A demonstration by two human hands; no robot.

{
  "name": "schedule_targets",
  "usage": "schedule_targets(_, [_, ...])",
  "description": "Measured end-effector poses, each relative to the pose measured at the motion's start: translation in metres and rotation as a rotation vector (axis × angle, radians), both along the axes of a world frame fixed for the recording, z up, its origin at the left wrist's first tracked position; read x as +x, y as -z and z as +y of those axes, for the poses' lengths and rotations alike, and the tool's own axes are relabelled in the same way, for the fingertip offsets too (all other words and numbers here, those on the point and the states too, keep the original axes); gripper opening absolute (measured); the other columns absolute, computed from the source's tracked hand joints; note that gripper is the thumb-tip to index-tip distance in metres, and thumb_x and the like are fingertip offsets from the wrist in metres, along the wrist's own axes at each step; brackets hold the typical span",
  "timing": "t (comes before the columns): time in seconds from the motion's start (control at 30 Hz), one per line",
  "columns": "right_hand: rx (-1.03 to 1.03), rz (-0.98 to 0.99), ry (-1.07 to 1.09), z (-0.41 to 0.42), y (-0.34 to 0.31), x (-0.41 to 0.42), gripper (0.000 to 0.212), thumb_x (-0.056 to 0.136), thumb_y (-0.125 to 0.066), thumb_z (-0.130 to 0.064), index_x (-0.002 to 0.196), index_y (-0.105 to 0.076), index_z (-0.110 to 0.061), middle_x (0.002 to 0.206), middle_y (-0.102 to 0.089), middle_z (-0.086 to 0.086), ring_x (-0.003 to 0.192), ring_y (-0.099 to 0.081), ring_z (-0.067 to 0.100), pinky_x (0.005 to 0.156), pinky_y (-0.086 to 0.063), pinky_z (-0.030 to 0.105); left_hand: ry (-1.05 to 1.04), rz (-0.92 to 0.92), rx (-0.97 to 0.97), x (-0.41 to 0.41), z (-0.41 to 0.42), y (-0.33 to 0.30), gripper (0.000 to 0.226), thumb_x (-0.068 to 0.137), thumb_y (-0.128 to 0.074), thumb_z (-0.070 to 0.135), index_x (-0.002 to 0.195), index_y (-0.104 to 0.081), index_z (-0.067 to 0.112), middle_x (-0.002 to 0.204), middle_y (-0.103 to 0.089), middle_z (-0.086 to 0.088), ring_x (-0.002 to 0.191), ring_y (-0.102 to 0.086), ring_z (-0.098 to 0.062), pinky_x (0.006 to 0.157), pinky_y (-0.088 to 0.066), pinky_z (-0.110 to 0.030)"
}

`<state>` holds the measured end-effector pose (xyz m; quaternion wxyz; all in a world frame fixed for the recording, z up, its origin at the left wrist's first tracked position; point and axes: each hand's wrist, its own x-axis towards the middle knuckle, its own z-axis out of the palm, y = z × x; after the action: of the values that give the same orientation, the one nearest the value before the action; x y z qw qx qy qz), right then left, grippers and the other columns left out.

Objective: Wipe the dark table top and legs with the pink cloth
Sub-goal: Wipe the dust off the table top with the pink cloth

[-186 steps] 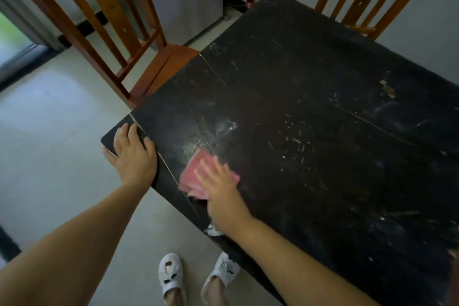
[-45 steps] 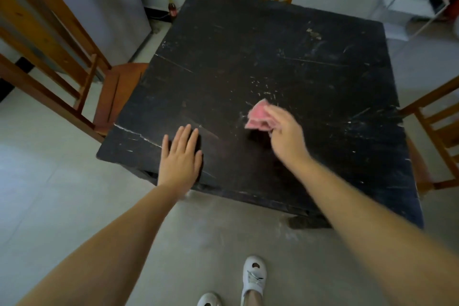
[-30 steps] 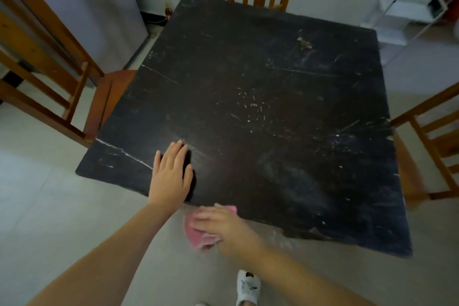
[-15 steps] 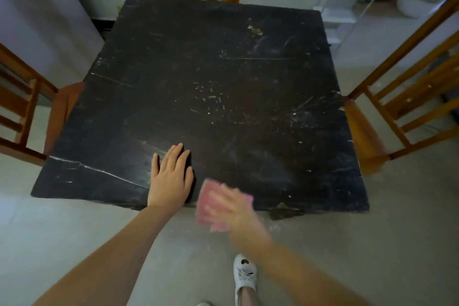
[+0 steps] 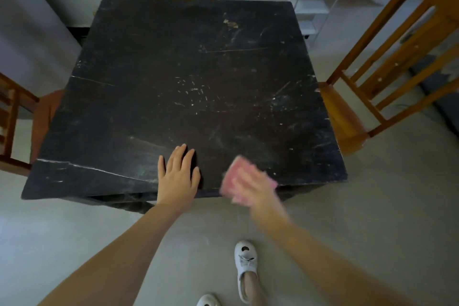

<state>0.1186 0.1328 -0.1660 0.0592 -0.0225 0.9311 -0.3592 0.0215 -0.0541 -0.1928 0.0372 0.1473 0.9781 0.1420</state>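
While the pink cloth [image 5: 244, 180] sits at the desk's [image 5: 188, 87] near edge (blurred), the right hand [image 5: 255, 190] grips it; the left hand [image 5: 178, 176] lies flat, fingers spread, just beside on the desk.

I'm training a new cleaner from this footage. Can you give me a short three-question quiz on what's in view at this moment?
1. True or false: the left hand lies flat on the dark table with nothing in it.
2. Which hand holds the pink cloth? A) left B) right C) neither
3. Fill in: the cloth is at the table's ____ edge, the one closest to the person.

Key:
1. True; its fingers are spread on the top near the edge.
2. B; the right hand grips it, though motion blur smears both.
3. Near; the wooden chairs stand at the other three sides.
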Motion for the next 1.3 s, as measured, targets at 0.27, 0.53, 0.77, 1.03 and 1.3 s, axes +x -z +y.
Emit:
schedule_targets(0.27, [0.005, 0.089, 0.258, 0.109, -0.013, -0.047, 0.051, 0.093, -0.039, 0.009, 0.132, -0.049, -0.021, 0.141, -0.048, 0.001, 0.13, -0.045, 0.015, 0.114, -0.03, 0.037, 0.052, 0.009, 0.077, 0.009, 0.02, -0.005, 0.043, 0.097, -0.038, 0.024, 0.138, -0.037, 0.012, 0.149, -0.029, -0.007, 0.14, -0.019, -0.021, 0.114, -0.001, -0.046])
schedule_targets(0.53, [-0.174, 0.005, -0.038, 0.043, 0.001, 0.029, 0.046, 0.093, -0.038, 0.008, 0.135, -0.047, -0.009, 0.142, -0.041, -0.002, 0.133, -0.036, 0.009, 0.103, -0.029, 0.004, -0.028, 0.006, 0.055, 0.014, 0.079, -0.001, 0.057, 0.091, -0.018, 0.04, 0.139, -0.036, 0.013, 0.15, -0.028, -0.006, 0.14, -0.019, -0.02, 0.113, 0.0, -0.048])
schedule_targets(0.77, [-0.174, 0.083, 0.25, 0.21, -0.041, -0.138, 0.053, 0.092, -0.041, 0.009, 0.137, -0.045, -0.018, 0.136, -0.045, -0.007, 0.121, -0.043, 0.003, 0.103, -0.036, 0.014, -0.075, 0.022, -0.023, 0.013, 0.141, 0.004, 0.056, 0.091, -0.017, 0.04, 0.139, -0.035, 0.017, 0.15, -0.028, -0.003, 0.141, -0.016, -0.017, 0.115, 0.001, -0.046])
schedule_targets(1.03, [0.397, 0.174, -0.187, 0.253, 0.042, -0.073, 0.066, 0.08, -0.063, 0.007, 0.139, -0.04, -0.011, 0.148, -0.037, 0.014, 0.141, -0.025, 0.027, 0.115, -0.02, 0.039, -0.099, 0.045, -0.098, 0.013, 0.145, 0.003, 0.058, 0.09, -0.016, 0.039, 0.135, -0.041, 0.014, 0.147, -0.034, -0.005, 0.138, -0.024, -0.021, 0.115, -0.007, -0.046])
schedule_targets(1.3, [0.164, 0.218, -0.547, 0.252, -0.021, -0.026, 0.052, 0.092, -0.039, 0.007, 0.133, -0.047, -0.024, 0.137, -0.041, -0.022, 0.128, -0.041, -0.004, 0.103, -0.038, 0.016, -0.113, 0.03, -0.134, 0.015, 0.148, 0.001, 0.054, 0.091, -0.02, 0.036, 0.138, -0.035, 0.016, 0.15, -0.028, -0.004, 0.14, -0.018, -0.019, 0.116, -0.004, -0.043])
